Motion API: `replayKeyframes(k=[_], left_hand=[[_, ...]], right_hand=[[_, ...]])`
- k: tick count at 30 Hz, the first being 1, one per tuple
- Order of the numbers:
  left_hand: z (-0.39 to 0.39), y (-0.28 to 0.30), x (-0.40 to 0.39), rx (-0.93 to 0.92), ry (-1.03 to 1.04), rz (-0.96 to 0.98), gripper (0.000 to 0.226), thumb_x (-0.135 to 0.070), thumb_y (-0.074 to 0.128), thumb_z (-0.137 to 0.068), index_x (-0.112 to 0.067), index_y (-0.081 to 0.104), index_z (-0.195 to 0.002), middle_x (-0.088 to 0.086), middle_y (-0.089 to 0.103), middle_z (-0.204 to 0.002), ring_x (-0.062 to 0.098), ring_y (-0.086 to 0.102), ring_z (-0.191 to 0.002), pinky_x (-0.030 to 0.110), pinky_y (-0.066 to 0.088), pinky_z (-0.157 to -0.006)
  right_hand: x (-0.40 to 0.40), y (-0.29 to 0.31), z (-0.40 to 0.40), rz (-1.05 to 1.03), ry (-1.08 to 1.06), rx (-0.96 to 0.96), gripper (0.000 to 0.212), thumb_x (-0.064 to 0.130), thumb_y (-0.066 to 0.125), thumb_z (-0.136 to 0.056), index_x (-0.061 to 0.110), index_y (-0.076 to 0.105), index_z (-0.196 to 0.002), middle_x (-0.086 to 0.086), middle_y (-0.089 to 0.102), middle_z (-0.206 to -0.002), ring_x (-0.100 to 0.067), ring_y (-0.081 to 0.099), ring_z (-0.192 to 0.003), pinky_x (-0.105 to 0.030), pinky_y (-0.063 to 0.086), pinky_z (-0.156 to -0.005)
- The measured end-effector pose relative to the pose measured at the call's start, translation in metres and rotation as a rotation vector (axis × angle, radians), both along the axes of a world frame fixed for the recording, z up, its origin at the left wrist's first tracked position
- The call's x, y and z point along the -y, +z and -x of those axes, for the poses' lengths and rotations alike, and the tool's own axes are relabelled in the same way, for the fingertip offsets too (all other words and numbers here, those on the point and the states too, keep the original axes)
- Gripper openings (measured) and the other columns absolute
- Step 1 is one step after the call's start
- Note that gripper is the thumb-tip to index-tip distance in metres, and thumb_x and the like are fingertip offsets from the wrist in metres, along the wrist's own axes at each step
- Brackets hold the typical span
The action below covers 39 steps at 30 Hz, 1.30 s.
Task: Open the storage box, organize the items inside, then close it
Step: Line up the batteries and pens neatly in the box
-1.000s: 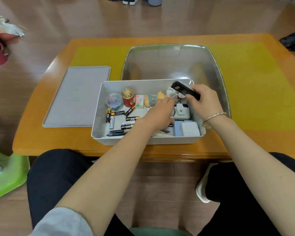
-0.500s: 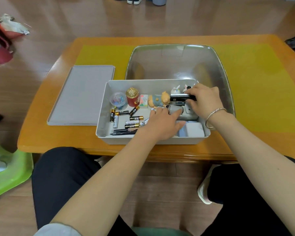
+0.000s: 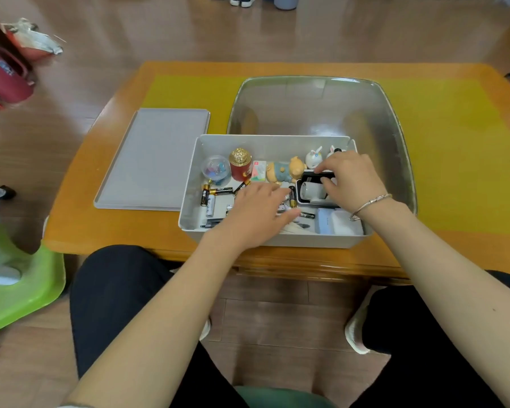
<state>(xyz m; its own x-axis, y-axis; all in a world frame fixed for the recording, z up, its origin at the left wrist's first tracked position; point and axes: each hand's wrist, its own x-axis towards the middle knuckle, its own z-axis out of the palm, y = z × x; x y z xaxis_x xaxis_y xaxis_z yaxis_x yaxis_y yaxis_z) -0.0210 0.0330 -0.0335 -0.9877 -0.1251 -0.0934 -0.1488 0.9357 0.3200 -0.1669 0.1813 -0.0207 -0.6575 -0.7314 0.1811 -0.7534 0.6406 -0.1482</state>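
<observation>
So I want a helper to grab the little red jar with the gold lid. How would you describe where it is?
Look in the grey box at the table's near edge, along its far wall towards the left. The red jar stands upright between a clear ball of coloured bits and a small pink-and-white packet. It is the only red thing there, with a knobbly gold lid.

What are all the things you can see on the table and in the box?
grey plastic storage box: one, table's near edge
flat grey lid: one, left of box
clear plastic tub: one, behind box
black-and-gold batteries: several, box's left half
red jar with gold cap: one, box's back
clear ball of coloured clips: one, back-left corner
yellow bear figure: one, lying at back
white bunny figures: two, back right
left hand: flat over batteries
right hand: grips black device
</observation>
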Motion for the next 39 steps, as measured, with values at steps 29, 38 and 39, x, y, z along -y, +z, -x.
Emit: replayKeyframes(k=[29,38,39], left_hand=[[-0.047,-0.021,0.069,-0.257,0.537,-0.044,0.048,-0.029,0.055,-0.093,-0.019,0.042,-0.138,0.006,0.013,-0.157,0.029,0.030,-0.135,0.039,0.044,-0.095],[-0.049,-0.023,0.071,-0.273,0.535,-0.065,0.040,-0.030,0.058,-0.092,-0.020,0.051,-0.130,0.003,0.014,-0.158,0.029,0.037,-0.131,0.038,0.045,-0.092],[-0.048,-0.024,0.071,-0.275,0.539,-0.061,0.039,-0.030,0.058,-0.092,-0.020,0.052,-0.129,0.003,0.014,-0.158,0.029,0.038,-0.130,0.038,0.045,-0.091]], right_hand=[[0.045,-0.005,-0.046,-0.325,0.236,0.541,0.021,0.029,0.069,-0.076,0.018,0.066,-0.093,-0.002,0.066,-0.080,-0.019,0.059,-0.073,-0.029,0.049,-0.066],[0.037,0.011,-0.027,0.156,0.134,0.462,0.020,0.019,0.065,-0.085,0.019,0.067,-0.105,0.005,0.062,-0.082,-0.015,0.057,-0.073,-0.020,0.037,-0.060],[0.031,0.016,-0.020,0.231,0.078,0.436,0.019,0.017,0.065,-0.085,0.019,0.067,-0.104,0.004,0.064,-0.083,-0.015,0.058,-0.074,-0.021,0.038,-0.062]])
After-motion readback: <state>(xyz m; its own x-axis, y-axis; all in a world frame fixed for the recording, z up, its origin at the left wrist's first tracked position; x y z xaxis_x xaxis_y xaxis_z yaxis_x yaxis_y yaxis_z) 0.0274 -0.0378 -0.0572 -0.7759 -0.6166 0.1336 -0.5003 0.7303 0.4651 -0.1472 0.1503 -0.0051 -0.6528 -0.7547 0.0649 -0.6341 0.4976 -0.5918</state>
